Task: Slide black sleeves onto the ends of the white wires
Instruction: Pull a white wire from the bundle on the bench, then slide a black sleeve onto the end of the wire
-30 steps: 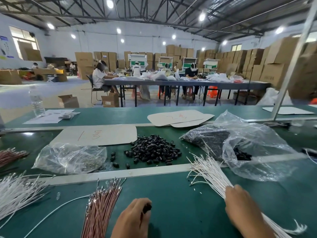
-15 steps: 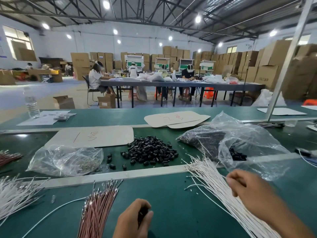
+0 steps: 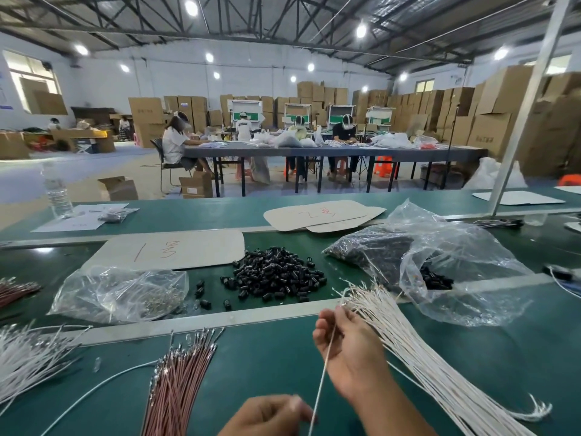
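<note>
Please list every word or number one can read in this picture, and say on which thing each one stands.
"1 号", red handwriting, second sign unsure: nearer cardboard sheet.
"2 号", likewise: farther cardboard sheet.
Print on the stacked boxes and the paper sheet: too blurred to read.

I get a bright view, lit evenly by round ceiling lamps (image 3: 191,7) and a window (image 3: 30,80) at left. Shadows are soft. Glare sits on the plastic bag (image 3: 465,278). My wide lens tilts the post (image 3: 531,99); the left hand (image 3: 267,415) is blurred.
</note>
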### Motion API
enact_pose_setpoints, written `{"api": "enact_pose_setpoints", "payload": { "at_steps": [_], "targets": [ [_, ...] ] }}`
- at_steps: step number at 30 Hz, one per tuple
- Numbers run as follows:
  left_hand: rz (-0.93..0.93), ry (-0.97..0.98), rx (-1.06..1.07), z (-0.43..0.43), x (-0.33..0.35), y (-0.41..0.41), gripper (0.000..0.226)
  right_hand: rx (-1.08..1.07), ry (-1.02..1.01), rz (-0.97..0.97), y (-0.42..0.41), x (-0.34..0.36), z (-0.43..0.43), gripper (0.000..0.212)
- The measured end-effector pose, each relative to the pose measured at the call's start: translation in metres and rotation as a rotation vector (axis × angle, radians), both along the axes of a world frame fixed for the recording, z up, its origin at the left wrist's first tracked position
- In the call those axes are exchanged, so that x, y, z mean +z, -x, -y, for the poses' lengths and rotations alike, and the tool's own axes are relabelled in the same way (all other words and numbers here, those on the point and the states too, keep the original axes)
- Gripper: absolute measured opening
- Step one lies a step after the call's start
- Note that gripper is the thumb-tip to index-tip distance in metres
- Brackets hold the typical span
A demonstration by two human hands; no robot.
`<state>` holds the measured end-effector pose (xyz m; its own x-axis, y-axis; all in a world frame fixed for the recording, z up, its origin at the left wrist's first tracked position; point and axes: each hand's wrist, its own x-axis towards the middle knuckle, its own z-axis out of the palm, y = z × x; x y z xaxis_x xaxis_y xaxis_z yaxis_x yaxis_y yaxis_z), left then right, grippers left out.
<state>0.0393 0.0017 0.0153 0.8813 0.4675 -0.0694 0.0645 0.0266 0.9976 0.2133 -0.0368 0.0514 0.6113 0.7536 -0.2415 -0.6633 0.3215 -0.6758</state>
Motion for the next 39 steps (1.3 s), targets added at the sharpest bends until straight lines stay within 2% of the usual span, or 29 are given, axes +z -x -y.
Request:
{"api": "enact_pose_setpoints", "payload": {
  "at_steps": [2,6,10,13,15,18,20,22,23,24,25,26,28,29,33,36,39],
  "targets": [
    [-0.065,-0.187,-0.085,-0.007,0.0,0.001,0.034,-0.062,-0.064,-0.075,-0.007,-0.003,-0.002,0.016],
    [-0.103,-0.188,-0.155,-0.012,-0.002,0.001,0.021,-0.054,-0.142,-0.109,-0.02,0.003,0.0,0.015],
    [-0.101,0.103,0.077,-0.029,-0.007,0.017,0.022,-0.111,-0.177,-0.064,-0.054,0.034,0.018,0.019],
    [-0.063,0.18,0.314,-0.047,-0.011,0.033,0.031,-0.171,-0.215,-0.032,-0.087,0.051,0.036,0.027],
    [-0.032,0.163,0.385,-0.051,-0.013,0.037,0.036,-0.212,-0.18,0.013,-0.104,0.049,0.047,0.029],
    [-0.02,0.094,0.378,-0.043,-0.013,0.034,0.032,-0.361,0.021,0.098,-0.118,0.028,0.059,0.022],
    [-0.015,0.09,0.374,-0.038,-0.015,0.031,0.027,-0.474,0.325,0.292,-0.118,0.009,0.065,0.018],
    [-0.018,0.082,0.385,-0.034,-0.015,0.029,0.019,-0.571,0.822,0.637,-0.108,-0.016,0.064,0.056],
    [-0.026,0.047,0.401,-0.033,-0.016,0.028,0.017,-0.648,0.912,0.892,-0.093,-0.024,0.059,0.07],
    [-0.04,-0.004,0.414,-0.031,-0.016,0.026,0.017,-0.657,0.832,1.197,-0.071,-0.029,0.052,0.074],
    [-0.05,-0.056,0.417,-0.029,-0.016,0.022,0.017,-0.518,0.638,1.456,-0.046,-0.033,0.042,0.069],
    [-0.049,-0.088,0.416,-0.027,-0.017,0.018,0.018,-0.247,0.455,1.613,-0.021,-0.037,0.031,0.059],
    [-0.02,-0.075,0.414,-0.025,-0.021,0.011,0.016,0.305,0.261,1.707,0.019,-0.048,0.016,0.036],
    [-0.006,-0.048,0.408,-0.026,-0.022,0.01,0.015,0.386,0.203,1.713,0.028,-0.056,0.011,0.027],
    [0.044,0.187,0.421,-0.035,-0.027,0.013,0.024,0.198,0.179,1.674,0.018,-0.069,0.005,0.016],
    [0.02,0.069,0.545,-0.039,-0.03,0.014,0.019,0.182,0.207,1.615,0.01,-0.073,0.007,0.012],
    [0.018,-0.032,0.574,-0.037,-0.029,0.013,0.01,0.203,0.21,1.62,0.012,-0.076,0.006,0.011]
  ]
}}
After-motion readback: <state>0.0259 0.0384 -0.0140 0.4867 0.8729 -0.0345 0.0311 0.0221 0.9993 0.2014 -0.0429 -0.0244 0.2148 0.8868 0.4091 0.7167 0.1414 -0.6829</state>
